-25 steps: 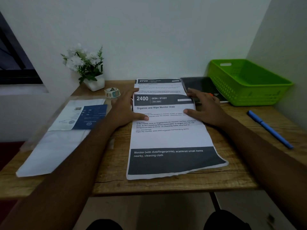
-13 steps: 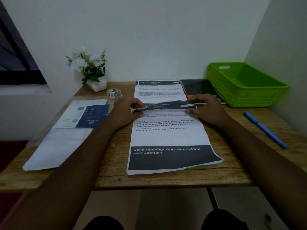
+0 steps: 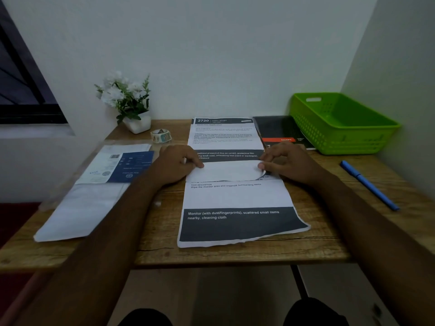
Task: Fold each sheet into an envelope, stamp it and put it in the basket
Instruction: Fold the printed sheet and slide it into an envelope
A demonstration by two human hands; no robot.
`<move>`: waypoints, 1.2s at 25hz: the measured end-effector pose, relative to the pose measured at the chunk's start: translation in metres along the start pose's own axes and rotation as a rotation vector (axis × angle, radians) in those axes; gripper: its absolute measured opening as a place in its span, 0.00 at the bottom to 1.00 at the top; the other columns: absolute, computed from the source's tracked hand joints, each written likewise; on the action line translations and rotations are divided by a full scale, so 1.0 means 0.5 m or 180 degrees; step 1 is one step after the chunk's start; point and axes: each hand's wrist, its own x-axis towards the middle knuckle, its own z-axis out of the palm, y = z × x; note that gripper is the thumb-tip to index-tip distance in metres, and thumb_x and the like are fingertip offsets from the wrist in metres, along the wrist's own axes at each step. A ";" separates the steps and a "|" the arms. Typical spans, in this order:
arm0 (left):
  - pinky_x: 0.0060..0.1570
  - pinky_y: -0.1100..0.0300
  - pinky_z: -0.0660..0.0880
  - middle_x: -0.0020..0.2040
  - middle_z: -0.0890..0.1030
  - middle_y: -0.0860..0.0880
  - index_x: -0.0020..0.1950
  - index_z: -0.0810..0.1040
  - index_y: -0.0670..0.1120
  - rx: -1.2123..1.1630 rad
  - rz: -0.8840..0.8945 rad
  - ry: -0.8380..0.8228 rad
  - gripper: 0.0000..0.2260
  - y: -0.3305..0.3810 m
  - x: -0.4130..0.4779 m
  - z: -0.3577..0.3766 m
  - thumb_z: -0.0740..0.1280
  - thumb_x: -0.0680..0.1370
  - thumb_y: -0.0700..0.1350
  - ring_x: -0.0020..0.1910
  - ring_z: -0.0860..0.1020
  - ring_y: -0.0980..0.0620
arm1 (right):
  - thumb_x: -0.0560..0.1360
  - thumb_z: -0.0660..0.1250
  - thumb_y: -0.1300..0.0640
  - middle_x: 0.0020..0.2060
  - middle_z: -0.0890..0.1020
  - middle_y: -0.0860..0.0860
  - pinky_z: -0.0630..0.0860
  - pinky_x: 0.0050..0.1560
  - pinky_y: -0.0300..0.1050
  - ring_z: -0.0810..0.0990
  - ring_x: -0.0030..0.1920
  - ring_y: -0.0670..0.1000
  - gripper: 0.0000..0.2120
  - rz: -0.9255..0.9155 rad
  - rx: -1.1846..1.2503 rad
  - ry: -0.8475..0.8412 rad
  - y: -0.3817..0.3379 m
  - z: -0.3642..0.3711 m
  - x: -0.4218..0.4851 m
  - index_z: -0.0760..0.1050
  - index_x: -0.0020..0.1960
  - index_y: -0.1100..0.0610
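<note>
The sheet lies lengthwise at the middle of the wooden desk, its far end turned over toward the person so that a flap shows its blank white back. The left hand pinches the flap's left corner between thumb and forefinger. The right hand, fingers curled, pinches its curling right corner. A second sheet lies flat just beyond, partly under the first.

The green basket stands at the desk's far right corner, well apart from both sheets; what shows inside it is green floor and perforated walls. A dark notebook lies between it and the second sheet. At the far left a white pot holds white flowers, with a sticker roll just beside it. A clear packet at the left holds white paper and a blue card. A blue pen lies at the right.
</note>
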 end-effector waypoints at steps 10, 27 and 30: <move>0.59 0.44 0.70 0.46 0.75 0.64 0.48 0.78 0.60 0.0348 -0.0348 -0.0304 0.26 0.013 -0.001 -0.008 0.71 0.56 0.71 0.47 0.74 0.62 | 0.69 0.76 0.56 0.62 0.78 0.45 0.66 0.61 0.31 0.73 0.62 0.40 0.17 0.0060 0.0349 -0.0857 0.005 -0.039 -0.010 0.80 0.56 0.46; 0.61 0.49 0.69 0.51 0.75 0.61 0.56 0.74 0.57 0.0182 -0.0447 -0.0265 0.33 0.017 -0.006 -0.009 0.76 0.55 0.66 0.50 0.72 0.61 | 0.64 0.77 0.42 0.65 0.72 0.43 0.60 0.70 0.61 0.64 0.69 0.48 0.28 0.0305 -0.0144 -0.0491 -0.020 -0.030 -0.022 0.71 0.61 0.43; 0.49 0.64 0.70 0.49 0.74 0.61 0.55 0.73 0.55 0.0034 -0.0373 -0.0146 0.29 0.029 -0.011 -0.013 0.80 0.58 0.57 0.48 0.73 0.60 | 0.63 0.78 0.43 0.59 0.71 0.40 0.63 0.70 0.56 0.66 0.64 0.45 0.28 0.0307 -0.0063 -0.0392 -0.029 -0.031 -0.028 0.72 0.60 0.43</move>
